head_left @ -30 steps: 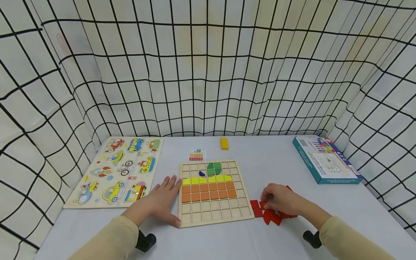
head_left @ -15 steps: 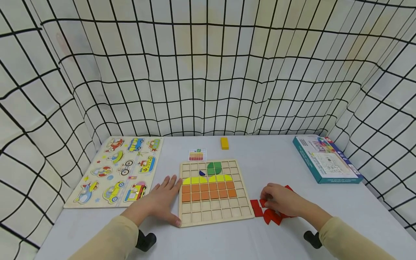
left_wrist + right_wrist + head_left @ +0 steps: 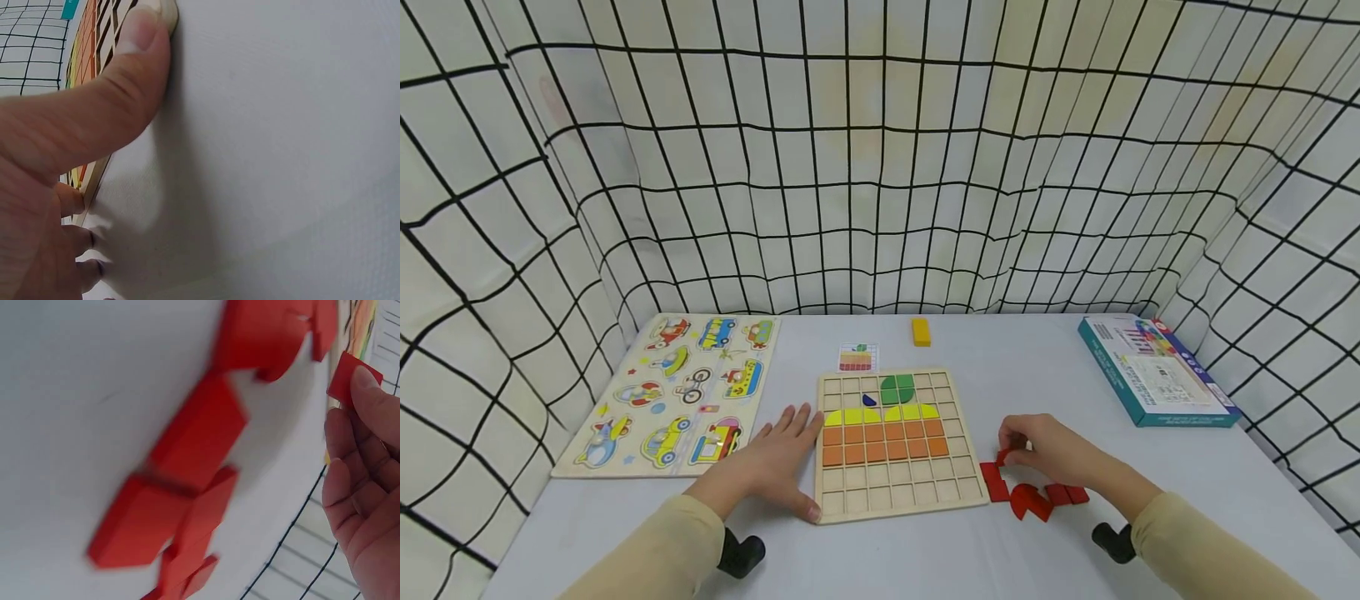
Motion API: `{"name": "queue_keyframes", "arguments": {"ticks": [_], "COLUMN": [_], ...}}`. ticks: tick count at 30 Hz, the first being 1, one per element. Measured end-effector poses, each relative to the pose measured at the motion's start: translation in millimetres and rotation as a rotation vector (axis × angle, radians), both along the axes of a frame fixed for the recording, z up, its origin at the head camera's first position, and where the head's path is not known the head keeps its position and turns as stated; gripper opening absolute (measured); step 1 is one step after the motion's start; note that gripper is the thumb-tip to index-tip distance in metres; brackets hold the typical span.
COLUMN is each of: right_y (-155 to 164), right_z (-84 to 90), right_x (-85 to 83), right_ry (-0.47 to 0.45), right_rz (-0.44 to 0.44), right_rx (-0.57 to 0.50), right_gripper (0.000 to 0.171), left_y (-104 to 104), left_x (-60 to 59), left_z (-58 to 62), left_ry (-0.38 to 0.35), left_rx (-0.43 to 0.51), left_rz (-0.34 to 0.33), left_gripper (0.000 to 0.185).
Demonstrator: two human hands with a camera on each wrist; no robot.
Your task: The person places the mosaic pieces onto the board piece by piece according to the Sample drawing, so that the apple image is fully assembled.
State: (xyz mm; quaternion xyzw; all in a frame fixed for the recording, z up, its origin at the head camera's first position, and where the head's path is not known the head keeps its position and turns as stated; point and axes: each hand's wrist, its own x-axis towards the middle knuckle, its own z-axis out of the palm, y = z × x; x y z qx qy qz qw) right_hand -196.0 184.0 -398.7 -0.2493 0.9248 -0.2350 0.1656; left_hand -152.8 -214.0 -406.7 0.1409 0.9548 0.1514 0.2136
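Red wooden pieces [image 3: 1037, 497] lie in a loose cluster on the pale table [image 3: 1022, 367], just right of the grid board's [image 3: 897, 493] near right corner. The right hand [image 3: 1051, 454] hovers over that cluster with fingers curled, pinching one small red tile [image 3: 1006, 456] between thumb and fingertips; the right wrist view shows the tile [image 3: 351, 376] lifted clear of the others, held at its edge by the fingertips [image 3: 369, 387]. The left hand [image 3: 769, 465] lies flat on the table against the board's left edge, fingers straight and spread, its thumb [image 3: 134, 56] pressed along the near left corner of the frame. On the board, a row of yellow shapes [image 3: 880, 413] sits above two rows of orange squares [image 3: 882, 442], with a green piece [image 3: 896, 388] and a small blue one [image 3: 868, 401] farther back. Beyond the board lie a small pattern card [image 3: 857, 357] and a yellow block [image 3: 921, 331]. A vehicle puzzle [image 3: 673, 392] rests to the far left, a teal box [image 3: 1156, 371] to the far right
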Motion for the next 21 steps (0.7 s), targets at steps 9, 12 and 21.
{"name": "queue_keyframes", "arguments": {"ticks": [9, 12, 21], "right_y": [-71, -99, -171], "right_z": [0.2, -1.0, -4.2], "right_x": [-6.9, -6.5, 5.1], "right_ry": [0.008, -0.031, -0.073], "right_rz": [0.039, 0.063, 0.135], "right_rx": [-0.183, -0.226, -0.189], "right_gripper": [0.011, 0.008, 0.004], "left_y": [0, -2, -1], "left_x": [3.1, 4.9, 5.7], "left_z": [-0.2, 0.1, 3.2], "left_ry": [0.010, 0.011, 0.005], "left_rx": [0.011, 0.010, 0.008], "left_rz": [0.005, 0.009, 0.009], "left_gripper": [0.131, 0.131, 0.131]}}
